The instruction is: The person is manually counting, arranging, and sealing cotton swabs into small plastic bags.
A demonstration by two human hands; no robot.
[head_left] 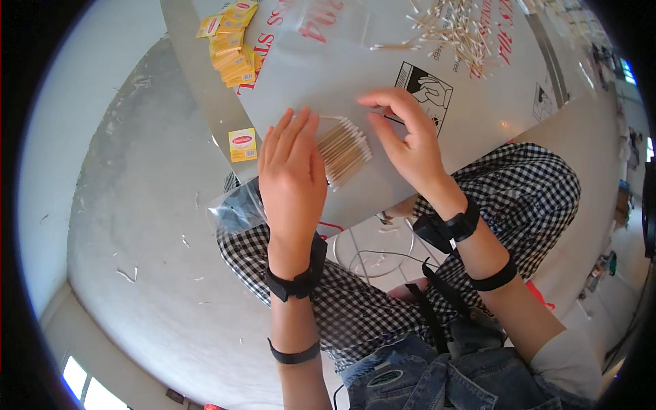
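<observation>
A flat bundle of cotton swabs [344,152] with wooden sticks lies on the table near its front edge, the white tips lined up on the right. My left hand [292,160] lies flat along the bundle's left side, fingers stretched out and covering the swabs' left ends. To the right of the bundle, my right hand [406,137] is apart from it, thumb and fingers curved with a gap between them and nothing held. One loose cotton swab [331,117] lies crosswise just beyond the bundle.
A large loose heap of cotton swabs [459,34] lies at the far right. Several yellow cards [232,48] are stacked at the far left, and a single yellow card [242,145] lies by the left edge. A clear plastic bag [237,208] hangs at the near left edge.
</observation>
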